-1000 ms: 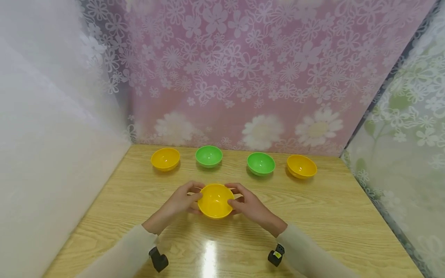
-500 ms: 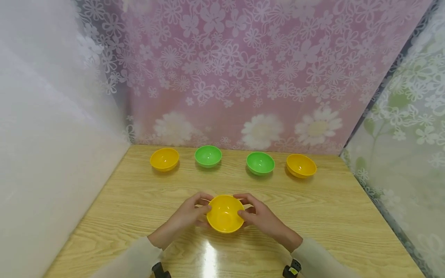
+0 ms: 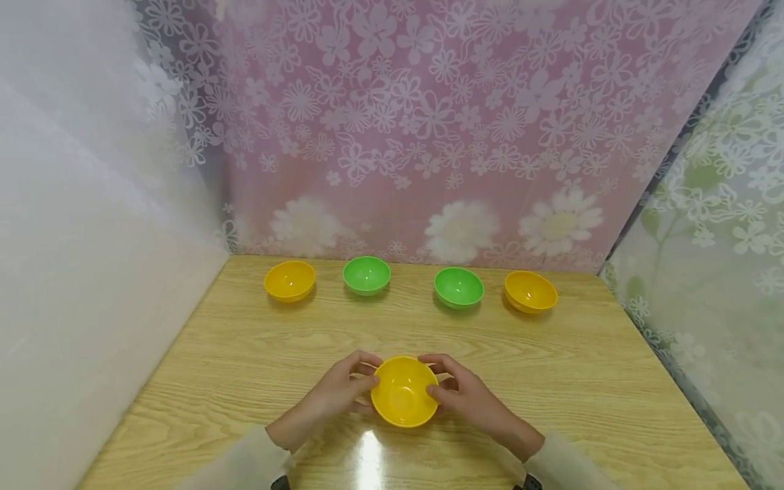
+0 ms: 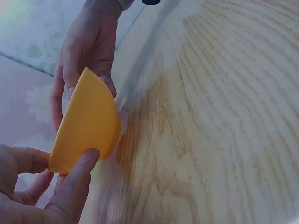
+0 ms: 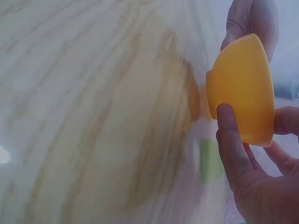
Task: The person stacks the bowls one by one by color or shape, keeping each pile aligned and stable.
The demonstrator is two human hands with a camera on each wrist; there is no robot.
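A yellow bowl [image 3: 405,393] is held upright between both hands near the front middle of the table. On its left side the left hand [image 3: 347,386] grips it, thumb at the rim and other fingers around the outer wall. From the right, the right hand [image 3: 464,395] grips the opposite side the same way. In the left wrist view the yellow bowl [image 4: 88,123] appears side-on, with a fingertip pressed to its outer wall. The right wrist view shows the bowl's base [image 5: 210,93] a little above the tabletop, apart from its reflection.
Along the back of the wooden table [image 3: 245,361] stand a yellow bowl [image 3: 290,281], a green bowl [image 3: 367,275], another green bowl [image 3: 459,288] and another yellow bowl [image 3: 531,292]. A flowered pink curtain [image 3: 398,136] hangs behind, with a white wall [image 3: 110,204] at left.
Both hands have drawn the held yellow bowl toward the front edge and slightly right. The bowls in the back row stay where they were.
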